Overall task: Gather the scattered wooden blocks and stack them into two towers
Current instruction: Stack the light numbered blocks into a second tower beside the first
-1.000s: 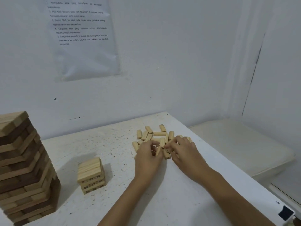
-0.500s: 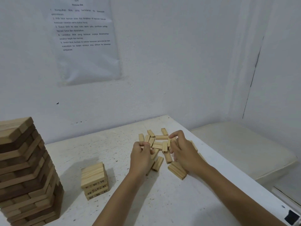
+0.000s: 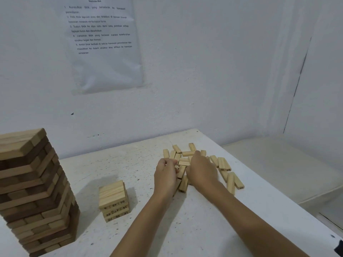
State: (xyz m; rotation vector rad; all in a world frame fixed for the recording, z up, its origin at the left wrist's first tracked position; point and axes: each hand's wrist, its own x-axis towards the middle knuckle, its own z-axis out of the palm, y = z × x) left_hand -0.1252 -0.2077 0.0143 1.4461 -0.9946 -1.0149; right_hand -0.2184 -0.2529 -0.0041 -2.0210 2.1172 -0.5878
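Head view: the pile [image 3: 223, 163] of loose blocks is lying toward the tabletop's [image 3: 130, 164] far right corner, its outermost pieces sitting just beside the right edge. Bare tabletop is lying open between the pile and the small tower [image 3: 113, 193], and along the near edge under both forearms. The tall tower [image 3: 27, 182] is standing at the left edge, well apart from the pile.

Two towers are standing; the small one is showing four layers. Perhaps seventeen loose blocks are showing, with more hidden under the hands. The left hand [image 3: 165, 173] is curling at the pile's left side and the right hand [image 3: 202, 171] is covering its middle; whether either is gripping a block, I cannot tell.
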